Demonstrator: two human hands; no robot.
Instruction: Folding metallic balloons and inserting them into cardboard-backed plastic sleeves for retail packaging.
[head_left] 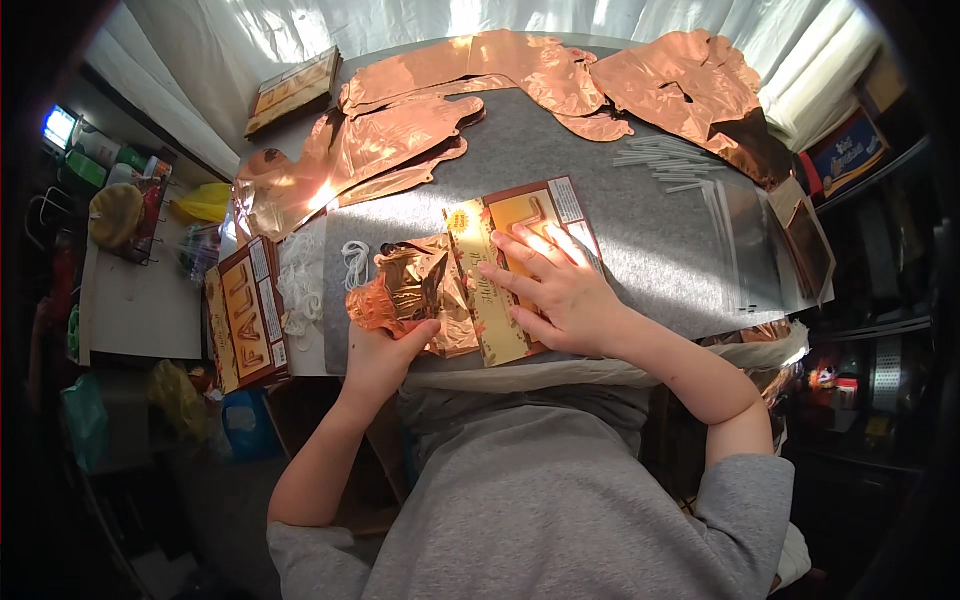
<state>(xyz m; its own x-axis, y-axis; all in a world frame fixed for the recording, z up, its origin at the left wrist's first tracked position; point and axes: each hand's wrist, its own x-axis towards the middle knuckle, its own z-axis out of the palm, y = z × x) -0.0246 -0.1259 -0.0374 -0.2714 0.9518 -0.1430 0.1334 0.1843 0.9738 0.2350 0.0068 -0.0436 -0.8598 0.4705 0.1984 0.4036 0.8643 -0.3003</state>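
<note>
A printed autumn-coloured card [490, 335] lies open, slightly tilted, on the grey felt table top [400, 195] in front of me. My right hand [568, 305] rests flat on its right part with fingers spread. Against the card's left side is a folded, crinkled copper foil balloon [430, 290]. My left hand [385, 355] grips its lower left end, thumb on top and the other fingers mostly hidden beneath the foil. A small coil of white cord [355, 262] lies just beyond the balloon's left end.
Flat copper foil balloons [400, 145] spread along the far edge. White straws [675, 165] and clear plastic bags [735, 250] lie at the right. Loose white cords [302, 280] and a pile of printed packages [240, 315] are at the left; another stack [293, 92] stands far left.
</note>
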